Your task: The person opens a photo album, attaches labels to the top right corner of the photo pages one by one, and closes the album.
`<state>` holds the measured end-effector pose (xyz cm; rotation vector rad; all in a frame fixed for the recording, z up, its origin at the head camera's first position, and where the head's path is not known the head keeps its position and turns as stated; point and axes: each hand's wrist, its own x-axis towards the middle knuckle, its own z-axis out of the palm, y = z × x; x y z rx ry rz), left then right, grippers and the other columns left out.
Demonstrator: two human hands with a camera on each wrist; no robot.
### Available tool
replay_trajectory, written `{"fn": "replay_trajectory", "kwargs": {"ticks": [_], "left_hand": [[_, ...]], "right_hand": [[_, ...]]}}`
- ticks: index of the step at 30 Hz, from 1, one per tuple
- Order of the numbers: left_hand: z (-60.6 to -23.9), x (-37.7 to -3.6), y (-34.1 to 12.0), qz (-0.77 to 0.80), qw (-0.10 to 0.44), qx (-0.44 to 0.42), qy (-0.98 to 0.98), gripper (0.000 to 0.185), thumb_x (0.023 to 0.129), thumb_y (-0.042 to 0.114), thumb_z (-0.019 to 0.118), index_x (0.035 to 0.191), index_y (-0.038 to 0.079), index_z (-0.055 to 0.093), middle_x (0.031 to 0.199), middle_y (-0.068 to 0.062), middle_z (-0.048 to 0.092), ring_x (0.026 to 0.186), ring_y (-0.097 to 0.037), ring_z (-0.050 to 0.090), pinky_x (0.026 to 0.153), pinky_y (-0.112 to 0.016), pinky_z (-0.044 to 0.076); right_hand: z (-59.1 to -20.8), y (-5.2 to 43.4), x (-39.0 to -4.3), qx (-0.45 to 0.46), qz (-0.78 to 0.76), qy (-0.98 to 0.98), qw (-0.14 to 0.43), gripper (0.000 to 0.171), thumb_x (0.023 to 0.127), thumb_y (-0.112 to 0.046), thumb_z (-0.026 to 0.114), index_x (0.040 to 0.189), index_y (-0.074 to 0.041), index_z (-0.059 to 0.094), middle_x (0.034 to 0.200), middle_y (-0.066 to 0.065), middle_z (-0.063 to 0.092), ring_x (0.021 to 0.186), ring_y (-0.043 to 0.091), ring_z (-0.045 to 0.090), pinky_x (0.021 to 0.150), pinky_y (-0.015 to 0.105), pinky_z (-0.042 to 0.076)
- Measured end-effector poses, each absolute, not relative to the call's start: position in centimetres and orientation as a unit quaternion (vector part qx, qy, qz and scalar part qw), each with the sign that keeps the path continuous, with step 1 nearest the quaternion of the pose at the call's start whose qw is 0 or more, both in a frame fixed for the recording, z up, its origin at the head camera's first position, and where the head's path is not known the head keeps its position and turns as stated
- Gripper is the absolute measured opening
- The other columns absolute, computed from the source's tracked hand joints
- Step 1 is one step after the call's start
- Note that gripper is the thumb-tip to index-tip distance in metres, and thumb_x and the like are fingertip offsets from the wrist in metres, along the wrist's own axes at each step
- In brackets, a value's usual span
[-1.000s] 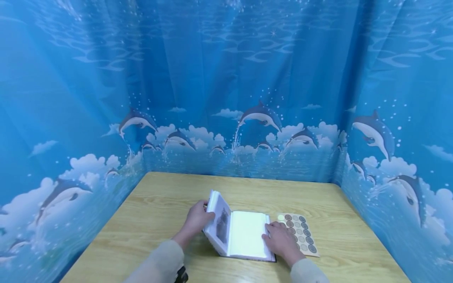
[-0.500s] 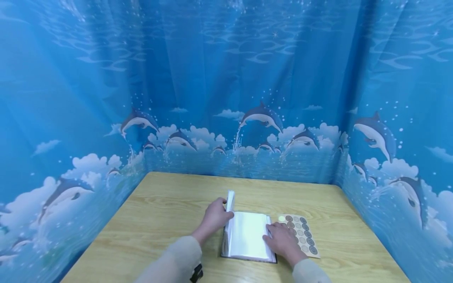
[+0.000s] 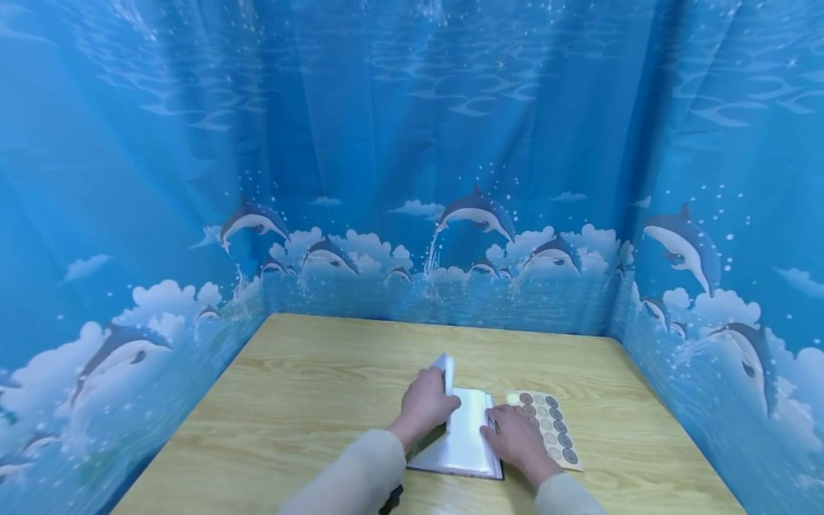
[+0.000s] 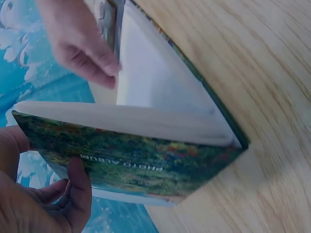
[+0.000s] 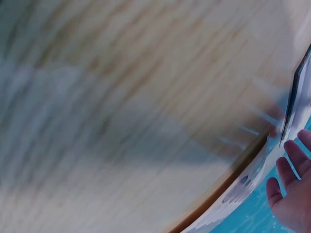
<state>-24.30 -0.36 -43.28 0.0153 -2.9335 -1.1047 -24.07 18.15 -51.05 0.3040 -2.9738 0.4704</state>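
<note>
A photo album (image 4: pixel 146 160) with a green, painted-looking cover lies partly open on the table. My left hand (image 3: pixel 428 402) grips the front cover and a block of pages by the outer edge, holding them nearly upright over the white page (image 3: pixel 466 429). In the left wrist view, the left hand's fingers (image 4: pixel 77 179) lie against the cover, beside the words "PHOTO ALBUM". My right hand (image 3: pixel 515 436) rests with extended fingers on the album's right edge, overlapping a sheet of round stickers (image 3: pixel 552 429).
The light wood table (image 3: pixel 309 372) carries the album and sticker sheet. A blue dolphin-print curtain (image 3: pixel 399 179) hangs behind it and along both sides.
My left hand has swung the cover and page block from leaning left, past upright, toward the right, so the green outer cover shows. The right hand has stayed at the album's right edge.
</note>
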Motion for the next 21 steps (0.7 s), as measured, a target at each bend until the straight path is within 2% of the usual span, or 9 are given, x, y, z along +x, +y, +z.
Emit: {"fn": "replay_trajectory", "kwargs": {"ticks": [4, 6, 9, 12, 15, 18, 21], "left_hand": [[-44.0, -24.0, 0.7, -0.311, 0.013, -0.023, -0.95, 0.056, 0.079, 0.028, 0.081, 0.123, -0.001, 0.059, 0.108, -0.016, 0.06, 0.094, -0.028, 0.06, 0.084, -0.049, 0.054], [-44.5, -23.8, 1.0, -0.295, 0.011, -0.043, -0.954, 0.053, 0.081, 0.033, 0.08, 0.12, 0.001, 0.062, 0.106, -0.015, 0.06, 0.093, -0.029, 0.061, 0.083, -0.051, 0.053], [-45.3, -23.3, 1.2, -0.266, 0.001, -0.082, -0.96, 0.035, 0.087, 0.035, 0.073, 0.106, 0.005, 0.069, 0.097, -0.01, 0.063, 0.093, -0.028, 0.062, 0.083, -0.049, 0.052], [-46.1, -22.9, 0.9, -0.227, -0.007, -0.126, -0.966, 0.02, 0.09, 0.029, 0.069, 0.095, 0.011, 0.074, 0.091, -0.004, 0.064, 0.095, -0.024, 0.061, 0.084, -0.046, 0.052], [-46.9, -22.5, 0.5, -0.176, -0.006, -0.166, -0.97, 0.018, 0.089, 0.03, 0.07, 0.101, 0.017, 0.076, 0.095, 0.0, 0.063, 0.098, -0.019, 0.059, 0.084, -0.041, 0.052], [-47.4, -22.3, 0.1, -0.149, 0.006, -0.197, -0.969, 0.025, 0.088, 0.035, 0.071, 0.107, 0.019, 0.074, 0.096, 0.001, 0.059, 0.09, -0.014, 0.055, 0.077, -0.036, 0.051], [-47.5, -22.5, -0.5, -0.161, 0.028, -0.224, -0.961, 0.023, 0.088, 0.034, 0.072, 0.105, 0.019, 0.075, 0.092, 0.002, 0.058, 0.085, -0.013, 0.054, 0.072, -0.032, 0.049]], "right_hand": [[-50.9, 19.0, -24.1, 0.11, 0.16, -0.975, 0.108, 0.031, 0.092, -0.021, 0.065, 0.117, -0.003, 0.069, 0.119, 0.018, 0.066, 0.115, 0.041, 0.056, 0.095, 0.062, 0.043], [-50.7, 19.4, -24.1, 0.11, 0.163, -0.973, 0.121, 0.029, 0.093, -0.019, 0.063, 0.117, -0.003, 0.069, 0.119, 0.018, 0.065, 0.114, 0.04, 0.056, 0.092, 0.063, 0.044], [-50.5, 20.1, -24.2, 0.101, 0.17, -0.973, 0.121, 0.032, 0.094, -0.018, 0.061, 0.121, -0.002, 0.067, 0.123, 0.019, 0.063, 0.117, 0.041, 0.053, 0.094, 0.065, 0.042], [-50.4, 20.7, -24.3, 0.097, 0.167, -0.974, 0.12, 0.034, 0.094, -0.018, 0.06, 0.122, -0.002, 0.066, 0.124, 0.021, 0.062, 0.117, 0.044, 0.054, 0.094, 0.068, 0.04], [-50.4, 21.0, -24.5, 0.096, 0.16, -0.975, 0.119, 0.034, 0.093, -0.019, 0.06, 0.123, -0.002, 0.066, 0.125, 0.022, 0.061, 0.116, 0.046, 0.054, 0.092, 0.069, 0.04], [-50.4, 21.2, -24.4, 0.093, 0.155, -0.976, 0.119, 0.035, 0.094, -0.021, 0.061, 0.123, -0.002, 0.065, 0.126, 0.022, 0.061, 0.117, 0.047, 0.053, 0.093, 0.07, 0.039], [-50.3, 21.2, -24.4, 0.091, 0.152, -0.977, 0.117, 0.035, 0.094, -0.022, 0.061, 0.123, -0.003, 0.065, 0.127, 0.023, 0.06, 0.118, 0.046, 0.053, 0.094, 0.07, 0.038]]}}
